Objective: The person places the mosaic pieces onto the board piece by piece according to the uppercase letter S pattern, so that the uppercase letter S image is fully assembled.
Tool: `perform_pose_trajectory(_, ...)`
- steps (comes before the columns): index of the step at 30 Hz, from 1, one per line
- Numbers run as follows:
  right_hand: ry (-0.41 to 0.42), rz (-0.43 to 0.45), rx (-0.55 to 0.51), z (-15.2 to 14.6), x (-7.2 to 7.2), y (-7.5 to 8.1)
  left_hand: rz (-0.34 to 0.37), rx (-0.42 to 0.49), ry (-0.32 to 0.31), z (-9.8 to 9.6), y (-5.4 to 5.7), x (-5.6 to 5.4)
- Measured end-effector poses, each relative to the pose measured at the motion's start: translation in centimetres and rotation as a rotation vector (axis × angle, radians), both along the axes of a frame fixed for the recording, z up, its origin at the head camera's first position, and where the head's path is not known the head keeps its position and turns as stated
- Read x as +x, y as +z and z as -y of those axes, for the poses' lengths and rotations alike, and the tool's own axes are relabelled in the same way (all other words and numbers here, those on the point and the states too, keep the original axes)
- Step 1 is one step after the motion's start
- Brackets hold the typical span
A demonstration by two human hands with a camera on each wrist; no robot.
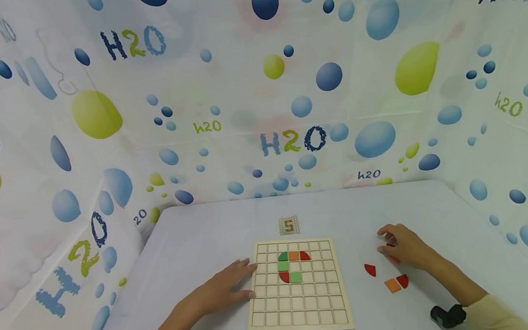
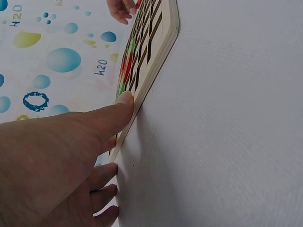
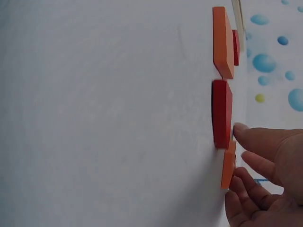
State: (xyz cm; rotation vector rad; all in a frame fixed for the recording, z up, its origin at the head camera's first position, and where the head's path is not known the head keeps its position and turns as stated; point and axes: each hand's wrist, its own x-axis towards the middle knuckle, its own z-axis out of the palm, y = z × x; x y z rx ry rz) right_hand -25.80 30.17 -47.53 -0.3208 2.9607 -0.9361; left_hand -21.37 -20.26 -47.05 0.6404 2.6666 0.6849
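My left hand point(image 1: 228, 285) rests against the left edge of a wooden grid board point(image 1: 302, 322). Its fingers are extended, and in the left wrist view the thumb point(image 2: 111, 118) touches the board's rim. Several green, orange and red pieces lie in the board's upper cells, among them an orange square point(image 1: 294, 255) and a red quarter-round point(image 1: 284, 277). Right of the board, my right hand point(image 1: 405, 247) hovers over loose pieces, its fingers bent and the thumb apart from them. An orange piece point(image 3: 228, 165) is by these fingertips, partly hidden; any contact is unclear.
Behind the board lies a small card point(image 1: 288, 225) with an S-like figure. Nearer me on the right are a loose red quarter-round point(image 1: 370, 270), an orange square point(image 1: 393, 285) and another red piece point(image 1: 403, 281). A patterned curtain point(image 1: 240, 85) hangs behind the white table point(image 1: 203, 220).
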Motion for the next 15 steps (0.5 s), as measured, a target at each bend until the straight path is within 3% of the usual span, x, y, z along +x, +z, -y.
perform_pose_trajectory(6, -0.022, 0.064, 0.016, -1.3, 0.2, 0.0, -0.012, 0.003, -0.010, 0.0, -0.1, 0.1)
perform_pose_trajectory(15, 0.051, 0.095, 0.024, -2.8, 0.6, 0.3, -0.024, 0.005, -0.025, 0.1, -0.1, 0.1)
